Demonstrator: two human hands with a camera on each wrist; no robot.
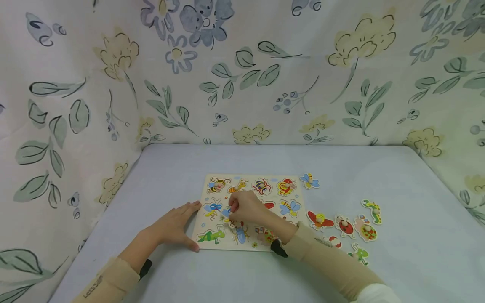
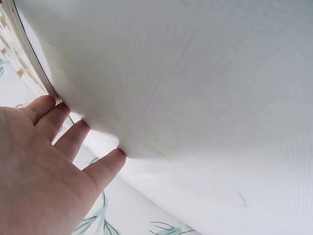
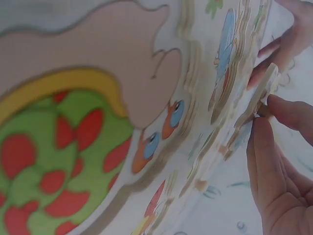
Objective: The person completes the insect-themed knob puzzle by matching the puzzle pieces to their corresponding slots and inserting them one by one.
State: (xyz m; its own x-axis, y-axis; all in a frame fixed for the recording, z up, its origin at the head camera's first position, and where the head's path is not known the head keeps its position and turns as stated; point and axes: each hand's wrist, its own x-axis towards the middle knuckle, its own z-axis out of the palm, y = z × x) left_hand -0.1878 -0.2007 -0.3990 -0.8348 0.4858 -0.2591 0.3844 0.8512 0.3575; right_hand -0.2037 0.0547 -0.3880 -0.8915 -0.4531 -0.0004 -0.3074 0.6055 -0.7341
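A wooden insect puzzle board (image 1: 246, 247) lies flat on the table. My left hand (image 1: 172, 225) is at its left edge, fingers spread and thumb at the near left corner; in the left wrist view the fingertips (image 2: 51, 102) meet the board's side. Over the left middle of the board, my right hand (image 1: 250, 210) pinches a small puzzle piece (image 1: 226, 214) with blue on it. From the right wrist, that piece (image 3: 250, 108) is tilted on edge, its peg between thumb and finger. Its picture is mostly hidden.
Right of the board lie loose pieces: a blue-winged insect (image 1: 310, 181), a red-winged one (image 1: 320, 220), a ladybug (image 1: 345, 226), a snail (image 1: 366, 231), a caterpillar (image 1: 375, 212) and a grasshopper (image 1: 360, 253). A red-and-white piece (image 1: 335, 241) is partly behind the right sleeve. Floral cloth (image 1: 242, 105) hangs behind.
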